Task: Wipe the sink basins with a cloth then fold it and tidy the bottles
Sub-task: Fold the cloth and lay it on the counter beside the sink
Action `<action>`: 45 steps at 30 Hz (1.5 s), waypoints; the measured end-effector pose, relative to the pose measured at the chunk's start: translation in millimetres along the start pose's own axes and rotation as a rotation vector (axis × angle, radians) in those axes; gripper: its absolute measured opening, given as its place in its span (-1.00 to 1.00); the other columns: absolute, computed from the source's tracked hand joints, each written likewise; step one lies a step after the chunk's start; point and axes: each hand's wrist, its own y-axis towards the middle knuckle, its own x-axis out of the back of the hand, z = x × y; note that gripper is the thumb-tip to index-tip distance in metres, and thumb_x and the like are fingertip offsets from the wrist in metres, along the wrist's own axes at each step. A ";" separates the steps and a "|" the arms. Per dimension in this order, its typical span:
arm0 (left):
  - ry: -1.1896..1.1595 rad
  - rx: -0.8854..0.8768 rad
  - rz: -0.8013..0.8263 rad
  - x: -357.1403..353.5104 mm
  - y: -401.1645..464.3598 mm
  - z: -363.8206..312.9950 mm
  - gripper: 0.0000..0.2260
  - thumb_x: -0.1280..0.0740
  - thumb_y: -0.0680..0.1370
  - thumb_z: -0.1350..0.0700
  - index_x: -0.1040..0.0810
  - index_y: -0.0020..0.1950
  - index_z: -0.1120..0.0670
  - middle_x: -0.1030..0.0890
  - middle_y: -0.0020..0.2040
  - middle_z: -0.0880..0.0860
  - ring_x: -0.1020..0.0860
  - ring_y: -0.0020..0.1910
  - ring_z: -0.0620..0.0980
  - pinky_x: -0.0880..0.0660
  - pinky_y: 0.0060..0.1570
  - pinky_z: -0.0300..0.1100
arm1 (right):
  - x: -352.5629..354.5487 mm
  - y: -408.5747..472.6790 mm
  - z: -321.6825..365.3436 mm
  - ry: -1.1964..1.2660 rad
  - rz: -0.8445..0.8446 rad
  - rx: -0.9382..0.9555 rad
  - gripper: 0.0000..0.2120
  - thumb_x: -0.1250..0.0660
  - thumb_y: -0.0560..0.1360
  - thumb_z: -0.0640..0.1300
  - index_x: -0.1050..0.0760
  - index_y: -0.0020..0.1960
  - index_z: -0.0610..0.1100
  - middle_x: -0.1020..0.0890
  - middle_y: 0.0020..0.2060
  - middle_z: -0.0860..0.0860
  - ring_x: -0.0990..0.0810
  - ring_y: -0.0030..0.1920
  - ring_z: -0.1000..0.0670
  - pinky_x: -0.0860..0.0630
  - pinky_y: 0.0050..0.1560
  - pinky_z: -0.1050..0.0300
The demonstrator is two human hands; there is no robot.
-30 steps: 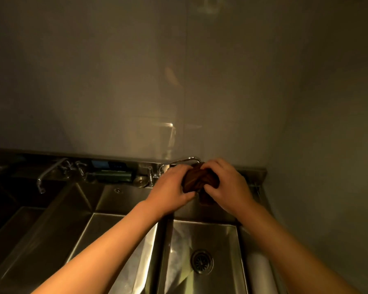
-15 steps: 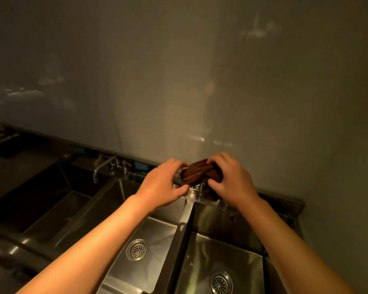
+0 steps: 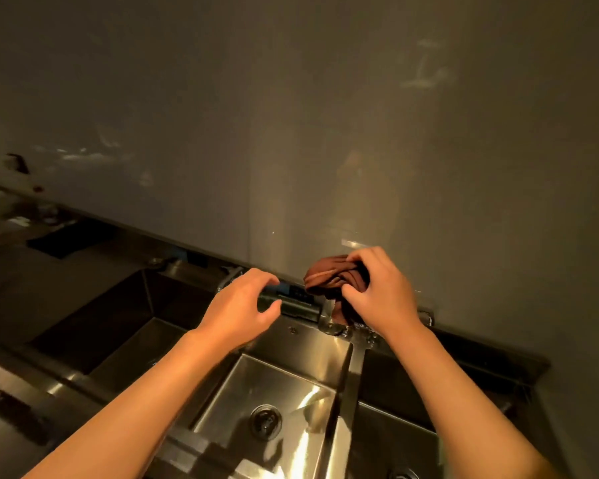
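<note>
The right hand [image 3: 381, 295] grips the bunched brown cloth [image 3: 332, 278] above the faucet base at the back ledge, while the left hand [image 3: 242, 305], fingers loosely spread and empty, hovers just left of the cloth, over the middle basin [image 3: 274, 385].

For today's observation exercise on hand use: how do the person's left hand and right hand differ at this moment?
The right hand pinches the bunched brown cloth in curled fingers; the left hand holds nothing, its fingers loosely spread.
The right hand sits nearer the wall, by the divider between two basins; the left hand hovers above the middle basin's back edge.
Both are bare and reach forward over the steel sink.
</note>
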 end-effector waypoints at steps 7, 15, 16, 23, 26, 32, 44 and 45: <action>-0.020 0.094 -0.059 76.4 -36.8 96.1 -0.64 -0.38 0.60 -0.11 -0.49 0.39 -0.12 -0.54 0.27 -0.22 -0.52 0.24 -0.23 -0.53 0.19 -0.19 | -62.0 22.7 96.3 0.034 0.023 0.038 -0.64 -0.38 0.37 0.04 -0.42 0.13 0.19 -0.47 0.06 0.24 -0.53 0.02 0.11 -0.55 -0.13 0.05; 0.001 0.246 -0.126 136.9 -87.1 192.1 -0.71 -0.35 0.58 -0.15 -0.50 0.29 -0.22 -0.51 0.22 -0.28 -0.53 0.17 -0.24 -0.51 0.04 -0.21 | -130.8 50.4 188.2 0.115 0.096 0.108 -0.66 -0.39 0.42 0.09 -0.40 0.15 0.22 -0.46 0.05 0.26 -0.51 -0.02 0.15 -0.44 -0.13 0.18; 0.002 0.260 -0.140 142.2 -91.3 201.4 -0.72 -0.35 0.57 -0.15 -0.51 0.27 -0.21 -0.51 0.20 -0.27 -0.54 0.15 -0.23 -0.53 0.02 -0.19 | -138.1 54.0 196.2 0.125 0.108 0.109 -0.66 -0.39 0.42 0.09 -0.40 0.15 0.22 -0.46 0.04 0.25 -0.51 -0.02 0.14 -0.44 -0.12 0.17; 0.010 0.323 -0.177 157.9 -94.7 249.7 -0.76 -0.39 0.56 -0.09 -0.54 0.23 -0.18 -0.51 0.14 -0.23 -0.56 0.10 -0.18 -0.59 0.05 -0.07 | -183.2 80.3 224.8 0.186 0.156 0.127 -0.67 -0.39 0.40 0.07 -0.41 0.13 0.20 -0.46 0.00 0.21 -0.54 -0.03 0.10 -0.52 -0.11 0.09; 0.015 0.334 -0.174 155.4 -83.0 265.8 -0.77 -0.40 0.56 -0.06 -0.55 0.21 -0.17 -0.50 0.10 -0.25 -0.55 0.07 -0.23 -0.54 -0.01 -0.17 | -202.1 95.3 220.4 0.212 0.145 0.118 -0.67 -0.38 0.38 0.06 -0.43 0.12 0.17 -0.48 -0.02 0.19 -0.53 -0.06 0.10 -0.54 -0.14 0.08; 0.035 0.317 -0.124 143.5 -33.4 286.4 -0.79 -0.45 0.57 0.08 -0.60 0.20 -0.03 -0.55 0.08 -0.10 -0.57 0.05 -0.12 -0.44 0.01 -0.23 | -233.6 128.7 187.3 0.262 0.149 0.057 -0.67 -0.39 0.39 0.03 -0.43 0.13 0.16 -0.48 0.01 0.18 -0.54 0.00 0.08 -0.60 -0.05 -0.02; 0.002 0.194 -0.009 111.0 56.2 297.0 -0.78 -0.45 0.57 0.16 -0.62 0.22 0.04 -0.57 0.14 -0.02 -0.57 0.11 -0.04 -0.49 0.14 -0.11 | -272.7 153.9 116.3 0.327 0.070 -0.037 -0.62 -0.46 0.44 -0.09 -0.59 0.26 0.03 -0.63 0.08 0.14 -0.60 0.06 0.12 -0.58 0.10 0.17; -0.003 0.178 0.006 108.0 62.2 300.0 -0.79 -0.44 0.58 0.12 -0.62 0.22 0.03 -0.57 0.14 -0.03 -0.57 0.11 -0.05 -0.48 0.13 -0.12 | -275.2 154.8 113.9 0.305 0.079 -0.051 -0.61 -0.46 0.44 -0.10 -0.59 0.27 0.02 -0.64 0.10 0.11 -0.61 0.08 0.08 -0.60 0.12 0.10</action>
